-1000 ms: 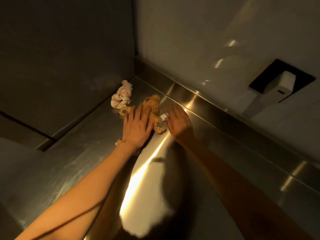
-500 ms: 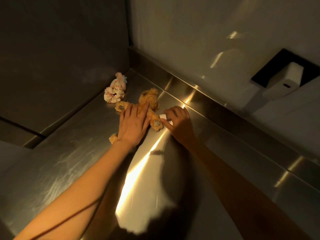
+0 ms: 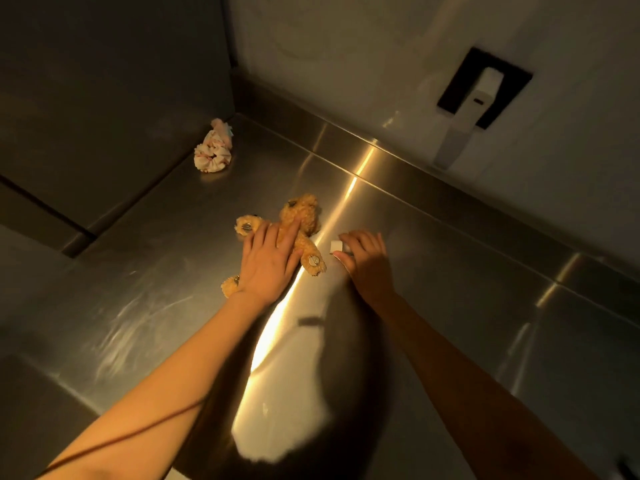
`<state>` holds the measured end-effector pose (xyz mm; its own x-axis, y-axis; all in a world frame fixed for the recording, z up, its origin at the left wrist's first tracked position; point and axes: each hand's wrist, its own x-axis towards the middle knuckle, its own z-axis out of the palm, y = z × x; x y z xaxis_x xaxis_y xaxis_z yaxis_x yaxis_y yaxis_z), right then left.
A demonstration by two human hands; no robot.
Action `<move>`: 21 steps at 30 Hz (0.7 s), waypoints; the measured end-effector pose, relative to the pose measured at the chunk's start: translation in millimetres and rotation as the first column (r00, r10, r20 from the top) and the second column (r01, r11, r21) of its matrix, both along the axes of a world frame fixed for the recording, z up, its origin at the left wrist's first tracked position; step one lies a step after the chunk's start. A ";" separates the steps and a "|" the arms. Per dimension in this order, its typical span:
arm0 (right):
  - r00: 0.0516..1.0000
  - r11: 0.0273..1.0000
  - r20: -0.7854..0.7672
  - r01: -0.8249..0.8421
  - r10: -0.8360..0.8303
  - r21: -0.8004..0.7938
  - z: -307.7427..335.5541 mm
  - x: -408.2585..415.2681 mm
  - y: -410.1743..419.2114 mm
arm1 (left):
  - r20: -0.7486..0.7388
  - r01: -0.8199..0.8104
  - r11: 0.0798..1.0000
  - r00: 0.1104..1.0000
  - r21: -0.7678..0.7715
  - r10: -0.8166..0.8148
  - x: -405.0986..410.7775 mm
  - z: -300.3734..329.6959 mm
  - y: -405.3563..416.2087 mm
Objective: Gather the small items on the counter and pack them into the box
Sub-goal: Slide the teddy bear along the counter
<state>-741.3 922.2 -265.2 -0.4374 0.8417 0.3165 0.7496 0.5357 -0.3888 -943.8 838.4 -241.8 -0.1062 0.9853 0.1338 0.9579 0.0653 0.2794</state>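
Two bare hands reach across a steel worktop (image 3: 450,289) toward small items.

The left hand (image 3: 266,268) lies flat on a tan teddy bear (image 3: 298,223), fingers (image 3: 289,233) straight and close together; the right hand (image 3: 363,258), just beside it, pinches a small white block (image 3: 335,245) in curled fingers. A pink scrunchie (image 3: 213,154) sits apart in the corner, below a wall-mounted white fitting (image 3: 467,116).

teddy bear (image 3: 300,221) torso under left hand (image 3: 268,265)
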 end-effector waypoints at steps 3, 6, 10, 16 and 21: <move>0.998 0.998 -0.020 0.060 -0.061 -0.010 0.2 18.3 -29.4 | 0.002 0.023 1.000 1.000 -0.017 -0.023 15.5 1.2 -19.2; 0.995 0.995 -0.032 0.096 -0.096 0.003 0.6 36.6 -55.3 | -0.001 0.042 0.999 0.999 -0.016 -0.042 32.2 2.1 -36.2; 0.994 0.992 0.010 0.111 -0.110 -0.065 3.7 61.6 -87.5 | 0.000 0.077 0.996 0.997 -0.034 -0.077 56.6 4.2 -58.6; 0.983 0.981 0.165 0.113 -0.086 -0.160 8.8 100.5 -129.4 | -0.004 0.121 0.992 0.993 -0.028 -0.121 98.8 7.3 -96.2; 0.983 0.980 0.147 0.133 -0.111 -0.151 14.8 150.3 -172.9 | -0.006 0.136 0.990 0.991 -0.039 -0.137 145.9 6.5 -127.3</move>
